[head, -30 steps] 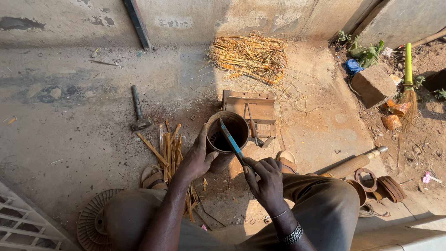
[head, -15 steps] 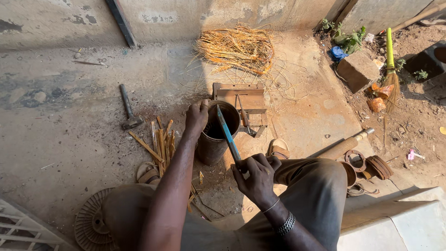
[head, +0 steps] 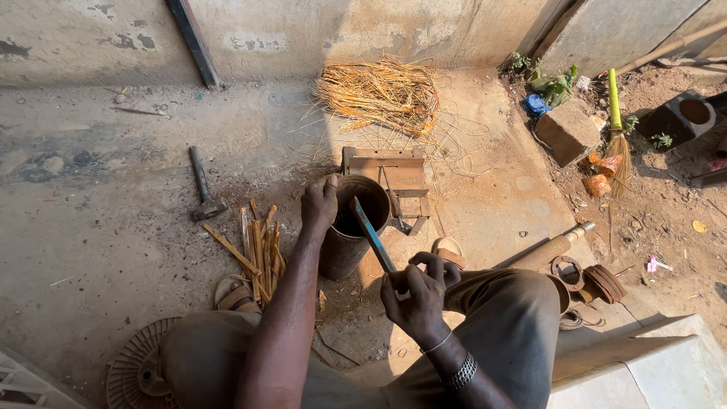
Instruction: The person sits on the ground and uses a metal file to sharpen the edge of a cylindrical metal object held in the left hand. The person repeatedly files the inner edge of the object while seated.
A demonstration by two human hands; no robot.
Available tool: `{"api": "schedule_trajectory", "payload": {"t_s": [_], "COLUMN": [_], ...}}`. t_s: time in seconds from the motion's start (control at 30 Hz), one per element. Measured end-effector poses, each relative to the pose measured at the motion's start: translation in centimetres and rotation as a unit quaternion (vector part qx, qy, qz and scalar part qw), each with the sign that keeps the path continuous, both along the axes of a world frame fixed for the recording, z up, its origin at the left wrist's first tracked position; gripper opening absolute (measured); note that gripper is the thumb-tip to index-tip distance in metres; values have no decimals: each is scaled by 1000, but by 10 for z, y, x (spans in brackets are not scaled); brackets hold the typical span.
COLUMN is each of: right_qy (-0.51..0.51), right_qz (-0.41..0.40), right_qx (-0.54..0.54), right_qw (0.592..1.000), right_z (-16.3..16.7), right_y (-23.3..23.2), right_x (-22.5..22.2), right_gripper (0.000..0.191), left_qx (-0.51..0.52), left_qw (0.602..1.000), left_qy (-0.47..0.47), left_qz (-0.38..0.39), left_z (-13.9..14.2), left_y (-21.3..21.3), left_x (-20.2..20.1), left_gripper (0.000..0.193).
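The left hand is closed over the near-left rim of the can, fingers curled on the lip, which pins the dark metal can upright on the concrete floor. The right hand is wrapped tight round the lower end of a blade, a long flat strip with a bluish face, and holds it slanting up and away so that its tip crosses the can's mouth; whether the tip touches the rim or hangs just inside I cannot tell. Held so, one hand steadies while the other works the tool at the opening.

The can stands just in front of the person's knees, touching or nearly touching a small wooden frame behind it. Left of the can lies a bundle of split sticks, close to the left arm, and a hammer lies farther left, well apart. A heap of straw fibres sits against the far wall. To the right lie a pipe, rusty rings, a stone block and a broom at the floor's dirt edge.
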State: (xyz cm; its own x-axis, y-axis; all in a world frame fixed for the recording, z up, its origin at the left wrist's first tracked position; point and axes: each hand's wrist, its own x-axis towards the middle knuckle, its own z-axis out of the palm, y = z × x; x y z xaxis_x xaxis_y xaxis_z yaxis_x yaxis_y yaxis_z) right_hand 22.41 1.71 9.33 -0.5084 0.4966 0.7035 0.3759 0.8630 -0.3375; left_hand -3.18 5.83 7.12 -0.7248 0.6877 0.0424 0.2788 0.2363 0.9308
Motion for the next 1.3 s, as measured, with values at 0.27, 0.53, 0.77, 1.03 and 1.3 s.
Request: {"api": "schedule_trajectory", "payload": {"t_s": [0.27, 0.53, 0.77, 1.03, 1.3], "right_qy": [17, 89, 56, 58, 109], "right_qz": [21, 53, 67, 64, 65], "right_qx": [-51, -65, -79, -105, -66], "right_qw": [998, 993, 993, 991, 990], "right_z": [-2, -6, 1, 3, 0], "right_y": [2, 1, -4, 3, 0], "right_x": [0, 4, -1, -1, -5], "right_gripper": [17, 14, 16, 13, 15], "left_qx": [11, 6, 28, 33, 49], "left_qw": [999, 998, 998, 997, 996], "left_qy": [25, 19, 2, -43, -36], "left_qz": [40, 58, 52, 52, 59], "left_z": [-6, -9, -15, -20, -24], "left_y": [0, -2, -2, -2, -3], "left_x": [3, 5, 4, 3, 5], "left_gripper": [40, 40, 43, 45, 43]}}
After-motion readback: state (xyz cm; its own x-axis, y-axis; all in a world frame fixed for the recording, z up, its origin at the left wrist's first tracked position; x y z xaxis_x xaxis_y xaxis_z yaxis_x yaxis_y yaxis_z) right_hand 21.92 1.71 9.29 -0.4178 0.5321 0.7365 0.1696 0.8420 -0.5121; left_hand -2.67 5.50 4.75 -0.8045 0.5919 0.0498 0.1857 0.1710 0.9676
